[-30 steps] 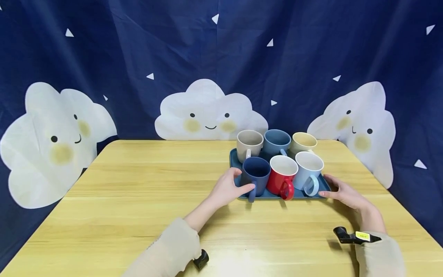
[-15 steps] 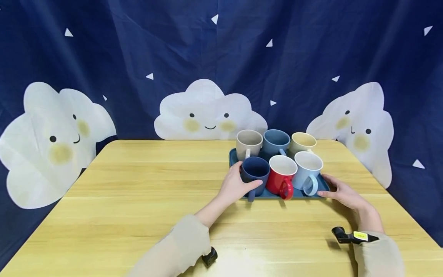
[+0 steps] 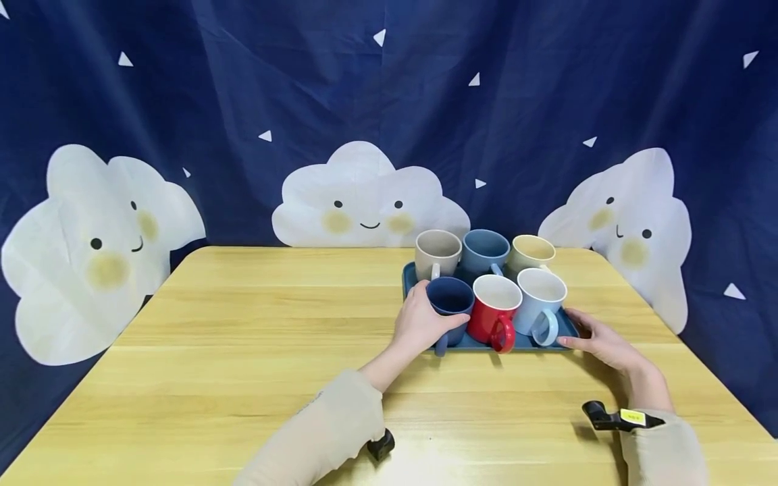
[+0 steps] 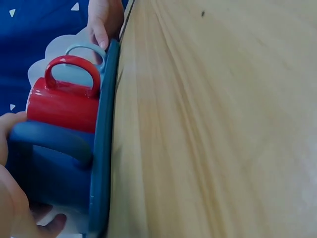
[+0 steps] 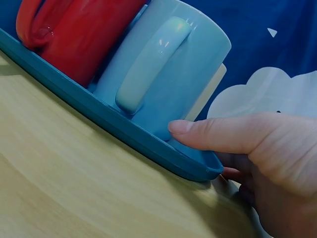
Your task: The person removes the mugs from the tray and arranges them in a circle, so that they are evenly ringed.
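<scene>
My left hand (image 3: 419, 320) grips the dark blue mug (image 3: 451, 298) at the tray's front left corner, thumb across its front above the handle and fingers around its left side. In the left wrist view, that mug (image 4: 54, 176) stands on the tray between thumb and fingers. My right hand (image 3: 603, 343) holds the right end of the blue tray (image 3: 569, 329); in the right wrist view its thumb lies over the tray rim (image 5: 111, 121) near the corner, with fingers underneath. Beside that thumb stands the light blue mug (image 5: 163, 84). A red mug (image 3: 486, 318) fills the front middle.
Behind the front row, a beige mug (image 3: 436, 253), a grey-blue mug (image 3: 483, 253) and a pale yellow mug (image 3: 530, 253) stand on the tray. The tray rests on a wooden table (image 3: 243, 351) near its back right. A dark blue cloud-print curtain (image 3: 523, 101) hangs behind.
My left hand has moved right and closed around the dark blue mug, its thumb sliding further across the front. The right hand has stayed at the tray's end, and the mugs have not moved.
</scene>
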Demonstrator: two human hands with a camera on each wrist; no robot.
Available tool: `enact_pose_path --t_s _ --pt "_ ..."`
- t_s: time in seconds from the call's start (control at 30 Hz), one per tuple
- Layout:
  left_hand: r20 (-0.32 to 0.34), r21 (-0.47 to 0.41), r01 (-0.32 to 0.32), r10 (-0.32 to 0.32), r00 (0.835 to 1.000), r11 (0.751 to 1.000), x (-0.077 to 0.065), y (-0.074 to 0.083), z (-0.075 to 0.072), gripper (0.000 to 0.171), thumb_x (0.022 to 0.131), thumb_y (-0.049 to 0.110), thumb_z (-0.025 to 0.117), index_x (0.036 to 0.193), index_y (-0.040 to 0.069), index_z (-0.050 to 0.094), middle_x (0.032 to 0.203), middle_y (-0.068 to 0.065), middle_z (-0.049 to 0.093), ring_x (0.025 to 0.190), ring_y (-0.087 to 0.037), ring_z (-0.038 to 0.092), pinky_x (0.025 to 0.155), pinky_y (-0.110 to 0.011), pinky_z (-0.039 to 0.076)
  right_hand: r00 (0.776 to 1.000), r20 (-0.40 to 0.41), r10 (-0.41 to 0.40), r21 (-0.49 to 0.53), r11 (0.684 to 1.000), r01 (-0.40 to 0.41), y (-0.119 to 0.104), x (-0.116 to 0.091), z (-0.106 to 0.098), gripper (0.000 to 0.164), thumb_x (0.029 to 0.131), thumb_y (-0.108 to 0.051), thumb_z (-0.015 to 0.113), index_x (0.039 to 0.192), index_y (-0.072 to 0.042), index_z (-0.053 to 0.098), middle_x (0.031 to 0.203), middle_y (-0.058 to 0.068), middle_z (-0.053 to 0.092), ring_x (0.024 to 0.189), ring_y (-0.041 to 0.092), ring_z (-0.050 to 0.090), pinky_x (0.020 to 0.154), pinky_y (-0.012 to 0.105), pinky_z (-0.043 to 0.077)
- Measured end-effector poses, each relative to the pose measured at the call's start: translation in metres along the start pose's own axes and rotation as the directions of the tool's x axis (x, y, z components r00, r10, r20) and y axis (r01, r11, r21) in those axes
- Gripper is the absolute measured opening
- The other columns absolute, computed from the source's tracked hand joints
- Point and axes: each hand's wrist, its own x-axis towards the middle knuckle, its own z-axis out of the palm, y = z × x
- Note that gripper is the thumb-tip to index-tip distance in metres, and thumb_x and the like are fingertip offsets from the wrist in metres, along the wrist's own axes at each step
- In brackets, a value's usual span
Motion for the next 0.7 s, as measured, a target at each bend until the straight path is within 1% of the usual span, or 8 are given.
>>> enact_pose_path --t_s 0.07,0.1,0.23,0.4,0.53,0.63,0.7 --pt "-0.001 0.01 -0.007 0.007 1.0 1.0 0.001 -0.001 0.0 0.082 0.066 0.048 0.079 0.128 0.006 0.045 0.12 -0.008 0.054 0.105 -0.023 0.053 0.084 -0.04 0.047 1.0 -0.002 -0.003 -0.005 1.0 0.003 0.0 0.0 0.0 0.075 0.087 -0.014 0.063 0.138 0.017 0.018 0.138 0.04 0.021 0.124 0.05 0.023 0.097 0.062 0.022" --pt "-0.004 0.013 -0.013 0.013 1.0 1.0 0.001 -0.001 0.0 0.081 0.066 0.048 0.079 0.127 0.007 0.046 0.119 -0.007 0.054 0.104 -0.023 0.053 0.083 -0.04 0.047 1.0 -0.002 0.0 -0.01 1.0 0.0 0.001 0.0 0.0 0.075 0.087 -0.014 0.063 0.138 0.016 0.019 0.139 0.04 0.021 0.125 0.051 0.023 0.096 0.063 0.021" --pt "-0.004 0.014 -0.033 0.033 0.999 0.999 0.002 -0.005 -0.001 0.079 0.067 0.048 0.078 0.127 0.007 0.047 0.118 -0.007 0.055 0.102 -0.023 0.054 0.082 -0.04 0.048 1.0 -0.012 0.011 -0.034 0.999 -0.012 0.0 0.0 -0.001 0.072 0.09 -0.02 0.06 0.138 0.016 0.02 0.139 0.04 0.021 0.127 0.054 0.02 0.097 0.065 0.02" --pt "-0.004 -0.017 -0.041 0.041 0.999 0.999 0.004 -0.01 -0.004 0.078 0.067 0.047 0.078 0.127 0.007 0.047 0.119 -0.007 0.055 0.103 -0.022 0.054 0.083 -0.041 0.047 1.0 -0.014 0.027 -0.055 0.998 -0.028 -0.002 -0.001 -0.001 0.069 0.094 -0.026 0.054 0.138 0.016 0.021 0.139 0.04 0.021 0.127 0.056 0.019 0.097 0.065 0.021" --pt "0.0 -0.036 -0.05 0.05 0.999 0.998 0.008 -0.008 -0.014 0.078 0.067 0.047 0.078 0.127 0.008 0.048 0.119 -0.006 0.055 0.103 -0.023 0.053 0.083 -0.042 0.047 1.0 -0.014 0.02 -0.055 0.998 -0.02 -0.003 0.001 -0.001 0.07 0.093 -0.025 0.055 0.139 0.015 0.02 0.139 0.04 0.021 0.127 0.055 0.019 0.097 0.064 0.021" --pt "0.006 -0.05 -0.075 0.076 0.997 0.996 0.012 -0.007 -0.026 0.077 0.067 0.047 0.078 0.126 0.008 0.049 0.118 -0.005 0.057 0.103 -0.022 0.054 0.084 -0.041 0.046 1.0 -0.015 0.015 -0.057 0.998 -0.016 -0.001 0.001 -0.002 0.071 0.091 -0.022 0.058 0.139 0.015 0.02 0.139 0.039 0.021 0.127 0.054 0.02 0.097 0.064 0.021" --pt "0.007 -0.076 -0.084 0.085 0.996 0.994 0.015 -0.009 -0.034 0.075 0.066 0.047 0.078 0.124 0.009 0.05 0.115 -0.004 0.058 0.102 -0.021 0.055 0.084 -0.039 0.046 1.0 -0.012 0.021 -0.06 0.998 -0.021 0.0 0.001 -0.002 0.072 0.091 -0.023 0.058 0.139 0.014 0.02 0.139 0.04 0.021 0.127 0.055 0.019 0.097 0.064 0.021"
